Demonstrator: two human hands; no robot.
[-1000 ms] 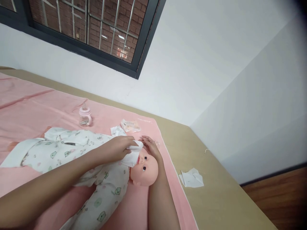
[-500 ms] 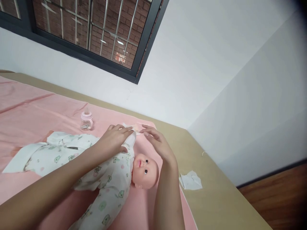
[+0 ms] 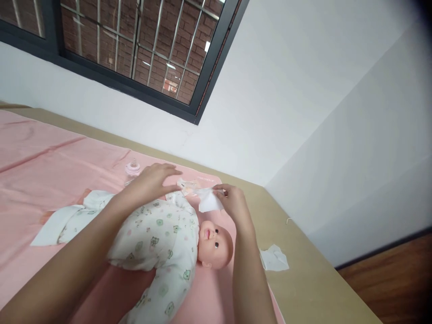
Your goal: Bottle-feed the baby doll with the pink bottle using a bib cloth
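Two bare hands reach over a baby doll that lies on a pink cloth, its head to the right and its face upward. Its patterned white clothes are partly hidden: the left forearm crosses its middle and covers where top and trousers meet. The doll's near sleeve runs out of view at the bottom edge, so its end is cut off.

The left hand is spread, thumb well apart from the fingers, with nothing visible in it; whether the thumb touches anything cannot be told. The right hand pinches a thin white wipe between thumb and fingers, above and beyond the doll's head. The wipe is partly see-through at its upper edge, and where it meets the clear packet beside it is hard to make out. Print on the packet is too small to read.

Behind the left wrist stands a baby bottle, its lower part hidden. At right, a crumpled white sheet lies on the tan tabletop, its left end partly behind the right forearm. A barred window is cut off at the top.
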